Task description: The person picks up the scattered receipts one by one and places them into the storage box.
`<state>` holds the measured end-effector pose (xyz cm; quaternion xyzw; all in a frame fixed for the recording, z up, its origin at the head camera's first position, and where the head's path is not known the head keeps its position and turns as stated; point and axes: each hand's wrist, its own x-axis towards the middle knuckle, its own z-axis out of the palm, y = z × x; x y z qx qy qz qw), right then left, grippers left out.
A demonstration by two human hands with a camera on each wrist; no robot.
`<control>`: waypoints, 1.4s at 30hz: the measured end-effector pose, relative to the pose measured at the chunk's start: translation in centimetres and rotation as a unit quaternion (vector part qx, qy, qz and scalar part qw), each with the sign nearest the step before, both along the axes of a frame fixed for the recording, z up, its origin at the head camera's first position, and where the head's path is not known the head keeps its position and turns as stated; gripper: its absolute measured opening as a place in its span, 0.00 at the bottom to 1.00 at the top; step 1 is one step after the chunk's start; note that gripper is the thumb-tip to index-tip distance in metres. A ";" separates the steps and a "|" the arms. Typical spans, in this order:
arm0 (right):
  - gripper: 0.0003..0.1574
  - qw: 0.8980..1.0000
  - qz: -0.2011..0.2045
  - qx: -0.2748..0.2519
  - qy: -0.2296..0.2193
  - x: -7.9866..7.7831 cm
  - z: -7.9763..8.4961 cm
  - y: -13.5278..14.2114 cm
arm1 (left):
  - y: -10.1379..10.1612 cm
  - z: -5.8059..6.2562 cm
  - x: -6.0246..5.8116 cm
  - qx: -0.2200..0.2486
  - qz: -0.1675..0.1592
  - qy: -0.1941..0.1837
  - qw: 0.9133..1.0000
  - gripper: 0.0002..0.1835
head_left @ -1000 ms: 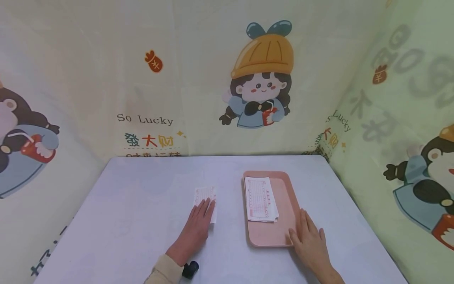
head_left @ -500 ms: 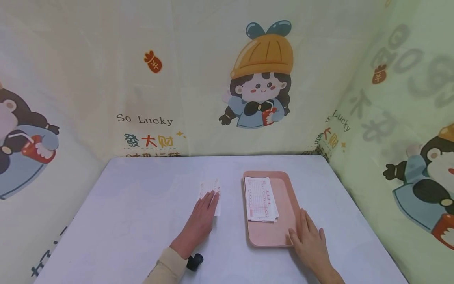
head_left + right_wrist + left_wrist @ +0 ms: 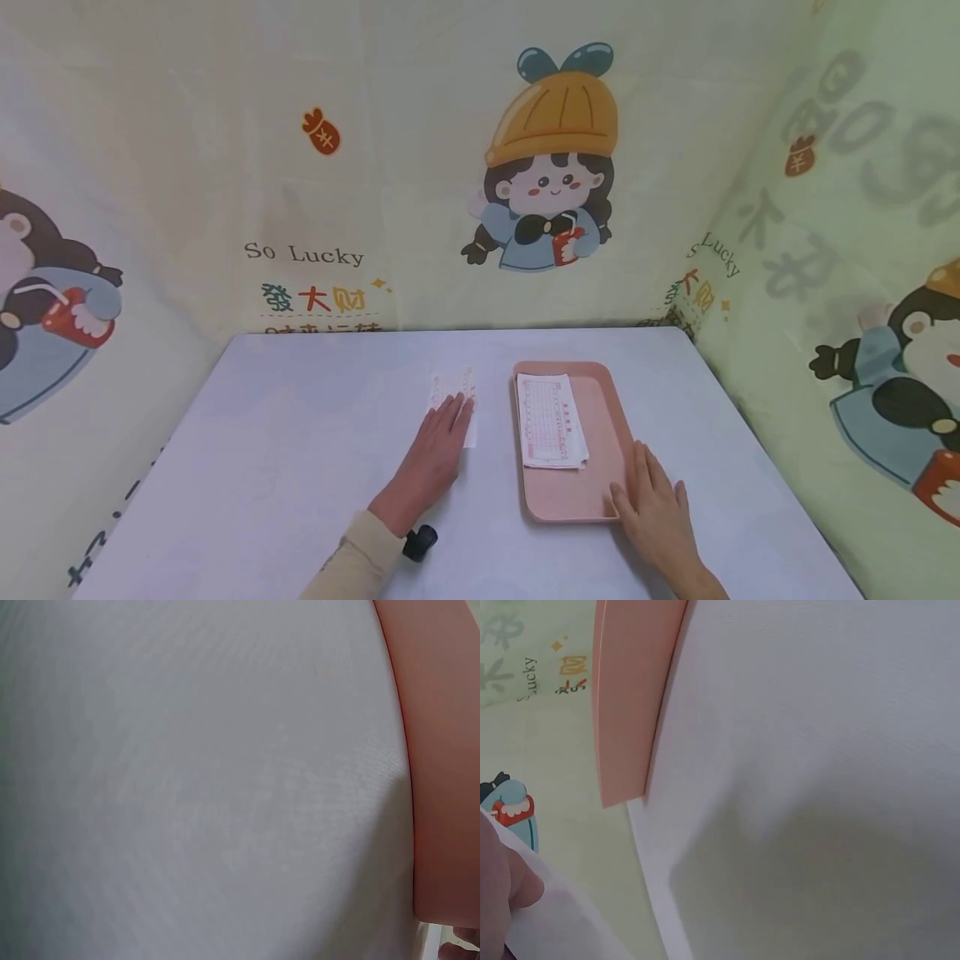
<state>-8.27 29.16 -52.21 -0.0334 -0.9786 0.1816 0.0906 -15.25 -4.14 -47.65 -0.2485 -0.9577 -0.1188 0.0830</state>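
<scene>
My left hand (image 3: 427, 467) holds a white paper slip (image 3: 453, 383) printed in faint red, left of the pink tray (image 3: 607, 500). In the left wrist view a fingertip (image 3: 526, 881) lies against the slip (image 3: 566, 922), which is raised above the table, its shadow below. More of the same printed slips lie in a stack (image 3: 547, 421) on the tray's left side. My right hand (image 3: 660, 517) holds the tray's near right rim, thumb over the inner side, fingers along the outside. Only bits of fingers (image 3: 454, 949) show past the tray wall (image 3: 450, 787) in the right wrist view.
A white table (image 3: 300, 433) carries everything. Cloth walls (image 3: 420, 167) with cartoon prints and lettering stand behind it and at both sides. A black wrist camera (image 3: 420, 543) sits under the left wrist, by a beige sleeve (image 3: 360, 558).
My left hand has moved right and away from me with the slip, coming closer to the tray. The right hand, the tray and the stack have stayed in place.
</scene>
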 end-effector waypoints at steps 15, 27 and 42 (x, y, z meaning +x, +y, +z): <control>0.48 1.000 0.004 0.009 0.018 0.1 0.1 0.0 | 1.8 0.9 -0.4 -0.020 -0.013 0.017 1.000 0.34; 0.48 1.000 0.001 0.008 0.018 0.0 -0.1 0.0 | 3.7 1.7 -1.2 -0.034 -0.036 0.017 0.999 0.36; 0.48 1.000 -0.002 0.003 0.025 0.0 -0.4 0.0 | 6.9 2.1 -1.8 -0.060 -0.045 -0.012 0.997 0.31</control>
